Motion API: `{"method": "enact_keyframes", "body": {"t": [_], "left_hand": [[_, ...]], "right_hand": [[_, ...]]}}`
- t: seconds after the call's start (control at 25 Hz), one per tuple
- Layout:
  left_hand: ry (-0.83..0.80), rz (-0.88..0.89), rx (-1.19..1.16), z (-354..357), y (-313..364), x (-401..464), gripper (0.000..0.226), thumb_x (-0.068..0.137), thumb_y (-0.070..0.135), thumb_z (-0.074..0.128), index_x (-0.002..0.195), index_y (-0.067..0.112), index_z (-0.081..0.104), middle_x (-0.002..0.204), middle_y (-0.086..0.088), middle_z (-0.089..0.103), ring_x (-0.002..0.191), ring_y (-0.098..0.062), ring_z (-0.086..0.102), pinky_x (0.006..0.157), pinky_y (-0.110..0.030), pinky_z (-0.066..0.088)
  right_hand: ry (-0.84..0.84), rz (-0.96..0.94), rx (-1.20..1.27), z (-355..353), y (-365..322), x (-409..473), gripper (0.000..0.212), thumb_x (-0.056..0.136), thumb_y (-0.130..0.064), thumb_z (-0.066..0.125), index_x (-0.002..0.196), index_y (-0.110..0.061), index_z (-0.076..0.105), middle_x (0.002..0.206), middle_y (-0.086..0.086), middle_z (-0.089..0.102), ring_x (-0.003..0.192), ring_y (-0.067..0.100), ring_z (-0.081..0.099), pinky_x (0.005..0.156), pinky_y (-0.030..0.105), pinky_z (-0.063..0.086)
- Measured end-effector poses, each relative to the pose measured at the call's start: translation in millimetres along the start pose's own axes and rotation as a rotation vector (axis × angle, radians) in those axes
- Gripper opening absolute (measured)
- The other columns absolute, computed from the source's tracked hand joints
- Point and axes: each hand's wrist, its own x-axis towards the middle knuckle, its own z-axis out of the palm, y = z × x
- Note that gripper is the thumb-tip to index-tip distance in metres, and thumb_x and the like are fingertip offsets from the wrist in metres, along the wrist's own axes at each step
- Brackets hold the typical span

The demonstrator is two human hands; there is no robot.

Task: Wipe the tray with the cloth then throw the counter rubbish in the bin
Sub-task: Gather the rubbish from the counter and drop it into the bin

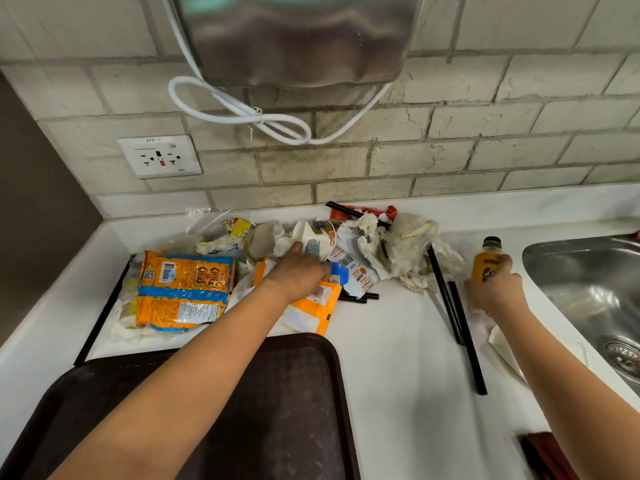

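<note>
The tray (304, 393) is sitting in front of the rubbish (194, 282) on the counter (398, 341). The bottle (487, 259) is standing right of the rubbish, with the sink (571, 271) lying further right.

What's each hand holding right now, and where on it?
Right hand grips the orange bottle round its lower body, the black cap clear. Left hand rests on the wrapper pile, fingers reaching the paper cup; whether it grips anything cannot be told.

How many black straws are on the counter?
At least 5: one by the wall, two beside the bottle, one left of the wrappers, short ones mid-pile; more possibly buried.
</note>
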Motion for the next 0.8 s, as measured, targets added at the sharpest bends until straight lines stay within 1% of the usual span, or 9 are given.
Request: {"method": "enact_keyframes", "body": {"t": [0.08,0.24,0.32,0.44,0.56,0.64,0.68,0.72,0.8], "left_hand": [[0.069,-0.051,-0.093,-13.0,-6.3,-4.1,0.024,0.093,0.03,0.052,0.114,0.018,0.051,0.108,-0.007,0.065,0.109,-0.027,0.054,0.106,-0.034,0.021],[0.233,-0.146,-0.228,-38.1,-9.1,-19.5,0.042,0.098,0.031,0.043,0.138,0.022,0.038,0.126,-0.011,0.057,0.116,-0.033,0.049,0.083,-0.034,0.04],[0.353,-0.199,-0.355,-47.4,-8.4,-26.7,0.037,0.097,0.03,0.044,0.131,0.014,0.042,0.117,-0.013,0.061,0.107,-0.034,0.055,0.07,-0.033,0.039],[0.614,-0.323,-0.703,-56.8,-7.4,-37.4,0.023,0.094,0.027,0.049,0.111,0.011,0.052,0.096,-0.015,0.065,0.089,-0.033,0.061,0.066,-0.035,0.047],[0.874,-0.522,-1.114,-64.9,2.1,-51.6,0.014,0.091,0.015,0.055,0.1,0.005,0.057,0.097,-0.015,0.067,0.083,-0.023,0.059,0.069,-0.03,0.046],[0.933,-0.633,-1.381,-66.2,10.9,-64.1,0.005,0.089,0.01,0.057,0.093,0.007,0.055,0.098,-0.014,0.065,0.085,-0.023,0.059,0.073,-0.032,0.048],[0.939,-0.667,-1.522,-65.2,14.8,-70.0,0.005,0.089,0.009,0.057,0.088,0.012,0.053,0.097,-0.012,0.064,0.089,-0.027,0.062,0.074,-0.038,0.054],[0.938,-0.686,-1.66,-64.3,19.2,-77.0,0.01,0.089,0.008,0.057,0.085,0.015,0.051,0.097,-0.011,0.062,0.092,-0.03,0.063,0.071,-0.043,0.057],[0.922,-0.686,-1.879,-62.2,32.0,-97.7,0.009,0.091,0.005,0.055,0.091,0.013,0.05,0.101,-0.01,0.061,0.093,-0.028,0.064,0.057,-0.034,0.059]], "right_hand": [[0.054,-0.032,0.062,-7.7,-2.6,-2.8,0.077,0.079,-0.023,0.063,0.141,-0.024,0.016,0.122,0.024,0.041,0.103,0.046,0.05,0.085,0.054,0.05],[0.114,-0.118,0.241,-22.0,-10.0,-20.7,0.075,0.082,-0.016,0.065,0.142,-0.012,0.021,0.125,0.024,0.045,0.111,0.04,0.05,0.082,0.039,0.041],[0.092,-0.144,0.347,-24.7,-15.2,-38.3,0.074,0.082,-0.017,0.066,0.142,-0.012,0.022,0.125,0.02,0.05,0.109,0.036,0.052,0.085,0.039,0.042],[0.046,-0.151,0.456,-24.3,-17.6,-64.9,0.076,0.082,-0.018,0.066,0.144,-0.015,0.022,0.125,0.018,0.052,0.107,0.033,0.054,0.091,0.041,0.045],[0.003,-0.154,0.519,-26.7,-15.5,-95.7,0.074,0.083,-0.018,0.065,0.144,-0.018,0.023,0.128,0.016,0.05,0.109,0.032,0.053,0.091,0.039,0.044],[-0.025,-0.162,0.571,-29.6,-12.7,-117.5,0.073,0.083,-0.017,0.066,0.143,-0.019,0.026,0.13,0.016,0.049,0.105,0.03,0.053,0.091,0.039,0.045],[-0.041,-0.169,0.597,-31.1,-10.5,-127.2,0.072,0.082,-0.016,0.066,0.142,-0.019,0.027,0.131,0.015,0.049,0.102,0.027,0.052,0.089,0.037,0.045],[-0.061,-0.174,0.623,-32.4,-8.1,-136.5,0.071,0.083,-0.015,0.066,0.142,-0.019,0.028,0.132,0.015,0.048,0.1,0.026,0.052,0.086,0.036,0.044],[-0.08,-0.186,0.669,-37.1,-1.5,-160.6,0.07,0.083,-0.014,0.066,0.142,-0.019,0.029,0.133,0.013,0.047,0.098,0.024,0.05,0.083,0.034,0.043]]}}
